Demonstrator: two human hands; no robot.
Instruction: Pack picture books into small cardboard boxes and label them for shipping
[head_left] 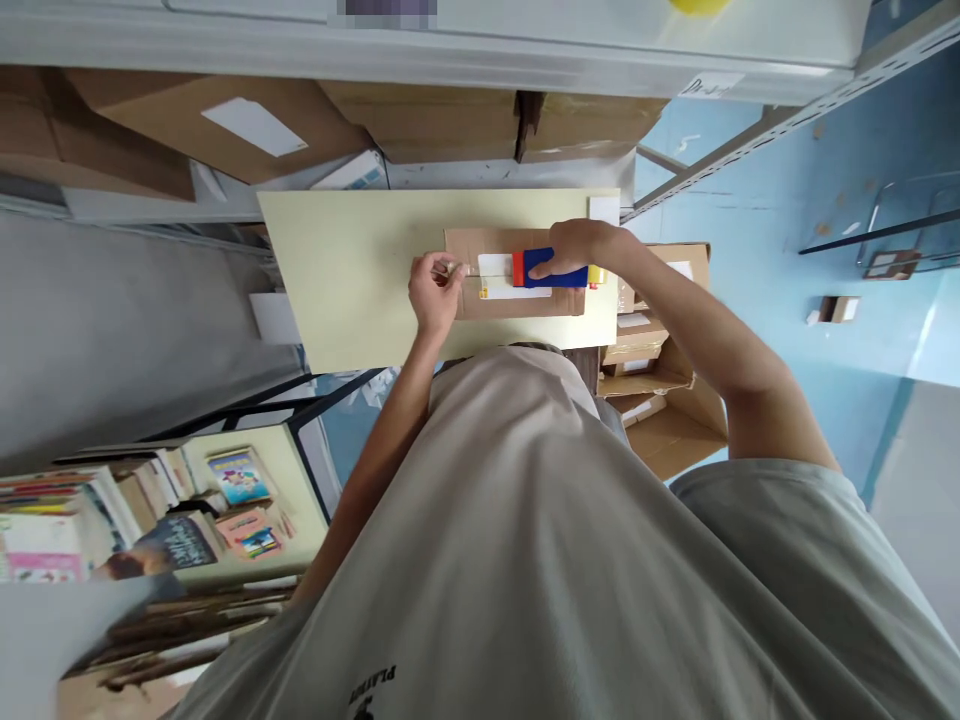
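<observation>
A flat cardboard box (517, 305) lies on the pale yellow tabletop (352, 270), with white labels (495, 265) on its upper face. My right hand (574, 248) is wrapped round a blue and red tape dispenser (555, 268) over the right half of the box. Its red end points left, and something yellow shows at its other end. At the box's left edge, my left hand (437, 290) pinches the end of a clear strip of tape (472, 271). That strip appears to stretch across the label toward the dispenser.
Behind the table, large cartons (450, 120) sit on a shelf beneath a grey ledge (525, 70). Opened cardboard boxes (667, 400) stand at the table's right. Books (172, 500) fill a stand at lower left. A metal shelf post (750, 130) rises at upper right.
</observation>
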